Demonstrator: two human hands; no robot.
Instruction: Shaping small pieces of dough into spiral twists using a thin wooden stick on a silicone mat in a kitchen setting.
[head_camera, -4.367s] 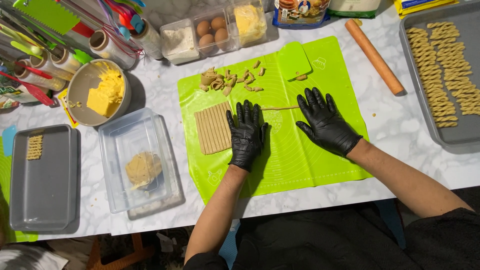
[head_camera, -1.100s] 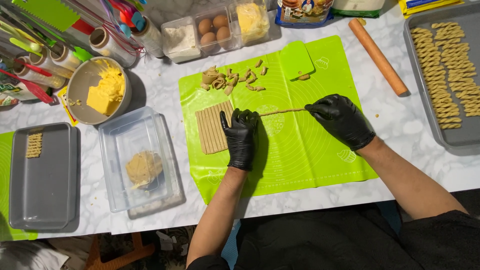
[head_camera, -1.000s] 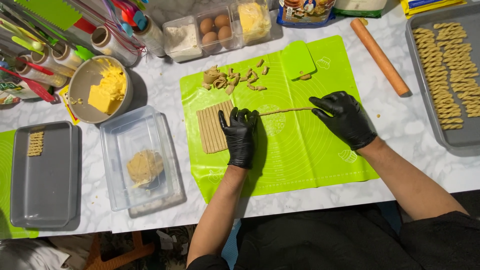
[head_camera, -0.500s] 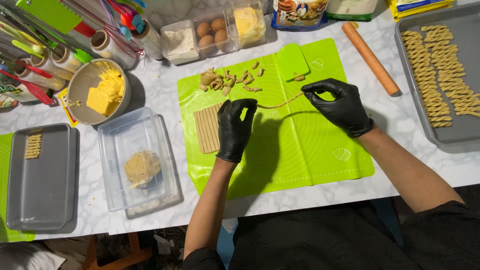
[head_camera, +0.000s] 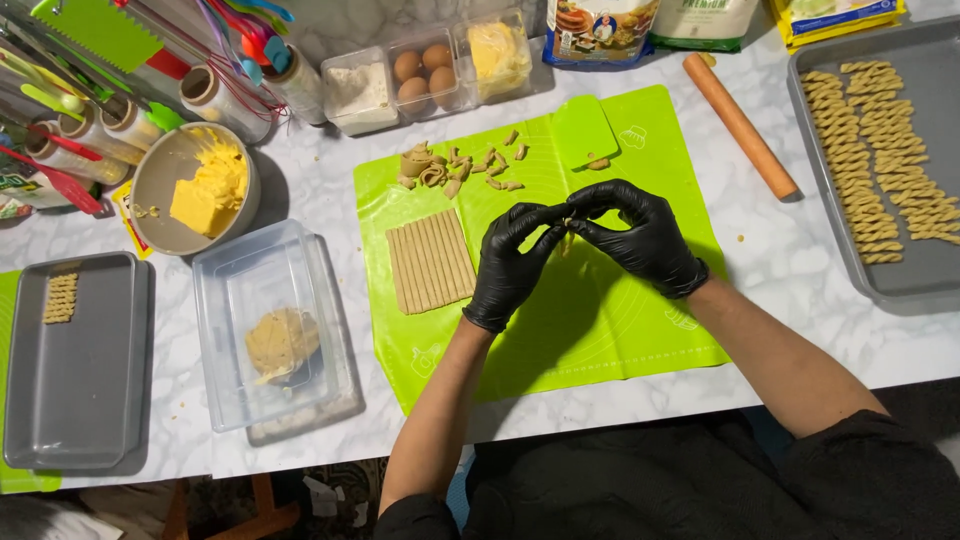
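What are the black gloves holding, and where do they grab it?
Both the left hand and right hand pinch a thin dough strip by its upper end, fingertips together.

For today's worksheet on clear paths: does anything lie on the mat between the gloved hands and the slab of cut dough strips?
Nothing visible does. The left hand and right hand meet over the green mat, pinching one dough strip. Only bare mat separates them from the slab of cut strips beside the left hand.

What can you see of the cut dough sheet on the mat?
The dough sheet is a tan, flat, roughly square slab cut into narrow parallel strips that lie side by side, slightly tilted. It rests on the green mat, left of the left hand, which does not touch it. Dough scraps lie above it.
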